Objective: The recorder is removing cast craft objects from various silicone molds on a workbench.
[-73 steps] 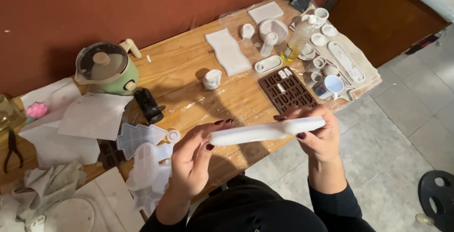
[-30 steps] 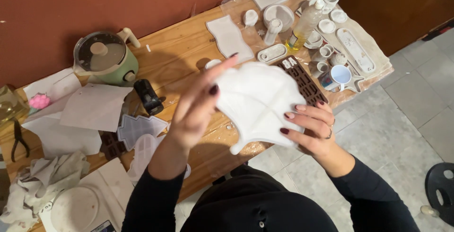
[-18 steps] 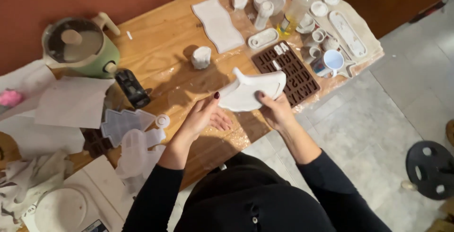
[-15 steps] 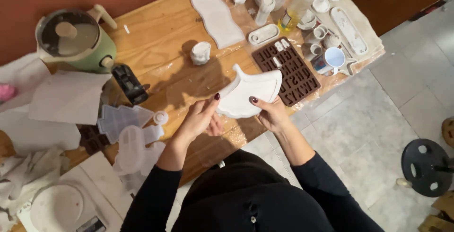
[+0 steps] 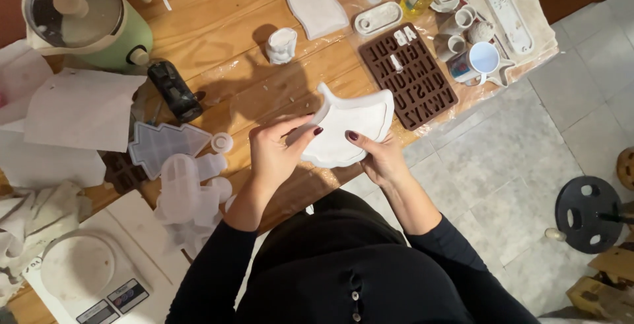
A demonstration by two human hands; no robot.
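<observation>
White leaf-shaped dish (image 5: 350, 129) sits gripped between both hands, left hand (image 5: 281, 152) pinching its near-left rim, right hand (image 5: 380, 159) clasping beneath, long axis slanting away toward the brown letter mould (image 5: 416, 79).

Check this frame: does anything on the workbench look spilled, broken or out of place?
Nothing looks broken or spilled. The bench is crowded with moulds, cups and paper. Small white crumbs lie scattered on the wood near the middle. Both the left hand and right hand hold a white leaf-shaped dish, which looks whole.
</observation>
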